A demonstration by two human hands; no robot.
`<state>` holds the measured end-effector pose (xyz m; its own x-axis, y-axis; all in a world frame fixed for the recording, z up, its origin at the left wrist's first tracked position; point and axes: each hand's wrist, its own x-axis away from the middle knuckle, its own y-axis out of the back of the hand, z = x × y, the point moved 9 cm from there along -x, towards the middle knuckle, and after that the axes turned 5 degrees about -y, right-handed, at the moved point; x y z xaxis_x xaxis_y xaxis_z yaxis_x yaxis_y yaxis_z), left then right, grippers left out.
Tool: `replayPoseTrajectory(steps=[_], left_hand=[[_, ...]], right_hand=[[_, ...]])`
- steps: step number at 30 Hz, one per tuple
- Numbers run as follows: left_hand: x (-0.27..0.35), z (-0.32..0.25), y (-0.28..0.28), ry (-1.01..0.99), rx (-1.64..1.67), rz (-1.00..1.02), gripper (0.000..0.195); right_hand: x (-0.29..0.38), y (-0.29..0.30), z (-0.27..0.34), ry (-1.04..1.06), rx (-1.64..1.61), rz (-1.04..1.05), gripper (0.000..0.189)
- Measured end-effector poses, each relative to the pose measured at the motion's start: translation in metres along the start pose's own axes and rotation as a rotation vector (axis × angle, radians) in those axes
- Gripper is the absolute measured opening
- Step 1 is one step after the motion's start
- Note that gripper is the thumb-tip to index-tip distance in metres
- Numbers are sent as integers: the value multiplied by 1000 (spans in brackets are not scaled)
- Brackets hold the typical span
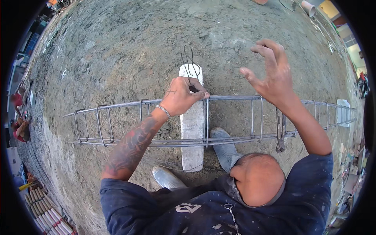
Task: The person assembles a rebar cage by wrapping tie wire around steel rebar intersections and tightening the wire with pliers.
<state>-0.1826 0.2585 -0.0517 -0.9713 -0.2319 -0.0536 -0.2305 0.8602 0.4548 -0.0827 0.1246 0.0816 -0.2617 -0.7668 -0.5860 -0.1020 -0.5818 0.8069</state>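
A long steel rebar cage (235,97), made of thin bars with rectangular stirrups, lies across a pale, block-like support (192,126) in front of me. My left hand (186,95) pinches looped dark tie wire (191,60), its thumb against the far bar beside a stirrup (206,123). The wire's loops stick out beyond my fingers, over the support's far end. My right hand (270,70) is raised past the far bar, fingers spread and curled, holding nothing. Metal end-cutting nippers (280,132) hang on the cage near my right forearm.
Rough bare ground (117,58) surrounds the cage. My rubber boots (224,147) stand at its near side. A second pale block (343,113) is at the right end. At far left are people in red (20,126); stacked cylindrical pieces (48,208) lie lower left. A bucket (308,8) lies upper right.
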Motion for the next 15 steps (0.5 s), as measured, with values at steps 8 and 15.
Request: replayPoseTrajectory(steps=[8,15], left_hand=[[7,5,-1,170,-98,-119,22],[2,15,-2,59,176,-78,39]], right_hand=[[183,-15,-80,-856,90,494,44],[158,23,-98,-1130,-612,15,29]])
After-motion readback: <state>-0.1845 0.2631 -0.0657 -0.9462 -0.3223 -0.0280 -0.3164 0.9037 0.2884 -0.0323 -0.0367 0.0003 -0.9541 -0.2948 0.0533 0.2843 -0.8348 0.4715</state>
